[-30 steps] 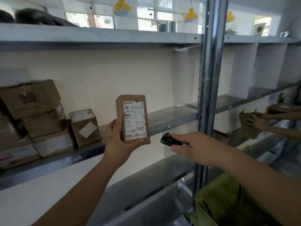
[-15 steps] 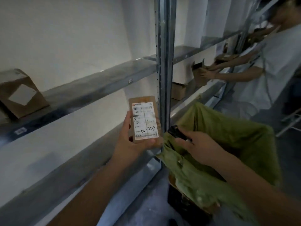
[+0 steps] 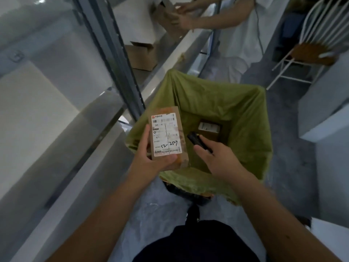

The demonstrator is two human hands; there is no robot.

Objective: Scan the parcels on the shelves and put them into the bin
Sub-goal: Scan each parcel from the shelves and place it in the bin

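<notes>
My left hand grips a small brown cardboard parcel with a white shipping label, handwritten numbers facing me. It hangs over the left rim of the bin, which is lined with a green bag. My right hand holds a small black scanner just right of the parcel, above the bin's opening. Another labelled parcel lies at the bottom of the bin.
Grey metal shelves and an upright post run along the left. An open cardboard box sits on a lower shelf. Another person handles a box at the far shelf. A white chair stands at the right.
My view has swung from the shelf down to the bin. Both hands carried the parcel and scanner away from the shelf to above the bin's opening.
</notes>
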